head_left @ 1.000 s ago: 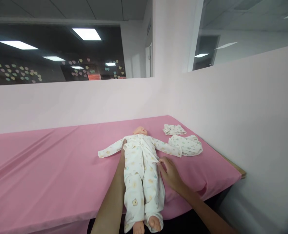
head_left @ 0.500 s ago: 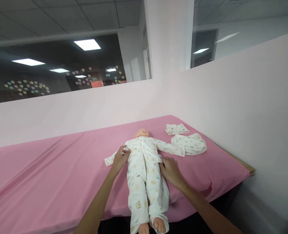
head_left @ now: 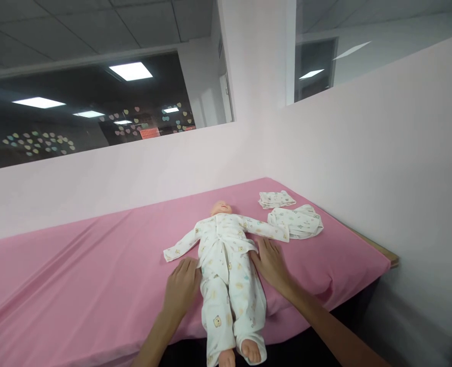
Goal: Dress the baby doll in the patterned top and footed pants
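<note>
A baby doll (head_left: 221,207) lies on its back in a pale printed top (head_left: 226,227) and matching trousers (head_left: 216,293). Its bare feet point toward me at the near edge, and both sleeves are stretched outward. At the doll's hip on the left, my left hand (head_left: 183,283) has its fingers bent and closed by the top's lower edge, which appears pinched there. On the other side, my right hand (head_left: 272,265) lies against the hip with its fingers stretched out and its thumb apart, touching the top's hem. The right thumb tip is partly hidden by cloth.
A pink sheet (head_left: 96,265) covers the padded table. Two pale printed cloth pieces, a folded one (head_left: 276,199) and a looser one (head_left: 298,223), lie at the back right beside the doll's sleeve. White walls (head_left: 363,153) with windows enclose the back and right.
My left hand has moved down from the doll's waist to its hip, and the top's left side now hangs lower. My right hand has shifted slightly, with its fingers straighter. The view has tilted a little.
</note>
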Motion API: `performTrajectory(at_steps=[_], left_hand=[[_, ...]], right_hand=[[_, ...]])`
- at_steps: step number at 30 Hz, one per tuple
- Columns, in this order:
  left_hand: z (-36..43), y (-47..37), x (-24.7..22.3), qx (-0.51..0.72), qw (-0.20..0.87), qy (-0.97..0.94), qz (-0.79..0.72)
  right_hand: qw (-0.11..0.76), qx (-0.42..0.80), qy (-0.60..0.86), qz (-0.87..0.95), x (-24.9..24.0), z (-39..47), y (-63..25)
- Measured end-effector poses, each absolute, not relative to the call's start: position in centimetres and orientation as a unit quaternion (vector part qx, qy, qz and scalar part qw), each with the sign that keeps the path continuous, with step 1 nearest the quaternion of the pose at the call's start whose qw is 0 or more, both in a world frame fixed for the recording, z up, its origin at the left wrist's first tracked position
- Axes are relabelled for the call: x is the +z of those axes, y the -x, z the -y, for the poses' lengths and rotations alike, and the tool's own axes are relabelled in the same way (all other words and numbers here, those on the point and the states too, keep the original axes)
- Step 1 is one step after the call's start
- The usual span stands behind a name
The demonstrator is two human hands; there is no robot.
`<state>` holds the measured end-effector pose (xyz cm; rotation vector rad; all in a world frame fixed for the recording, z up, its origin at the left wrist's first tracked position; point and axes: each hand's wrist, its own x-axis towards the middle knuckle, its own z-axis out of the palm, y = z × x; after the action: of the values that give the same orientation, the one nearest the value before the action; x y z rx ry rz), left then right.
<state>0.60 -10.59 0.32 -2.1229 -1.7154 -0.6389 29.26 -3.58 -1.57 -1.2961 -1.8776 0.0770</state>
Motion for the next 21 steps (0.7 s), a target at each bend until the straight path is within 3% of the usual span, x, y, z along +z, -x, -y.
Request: performTrajectory(at_steps=[7, 10, 15, 21], left_hand=[[8.6, -4.3, 3.6, -0.406, -0.015, 0.711, 0.574], [8.6, -4.8, 4.1, -0.385, -0.03, 0.736, 0.555], [10.2, -4.7, 5.1, -0.269, -0.053, 0.833, 0.48], [11.0, -4.2, 5.6, -0.319, -0.193, 0.77, 0.517]], right_hand=[[0.491, 0.073, 0.383, 0.779, 2.7, 4.1, -25.8], [0.51, 0.105, 0.363, 0.772, 3.6, 4.7, -24.9], [0.442, 0.155, 0.325, 0.822, 2.7, 6.3, -25.4], [0.488, 0.233, 0.324, 0.776, 1.1, 6.5, -27.1]])
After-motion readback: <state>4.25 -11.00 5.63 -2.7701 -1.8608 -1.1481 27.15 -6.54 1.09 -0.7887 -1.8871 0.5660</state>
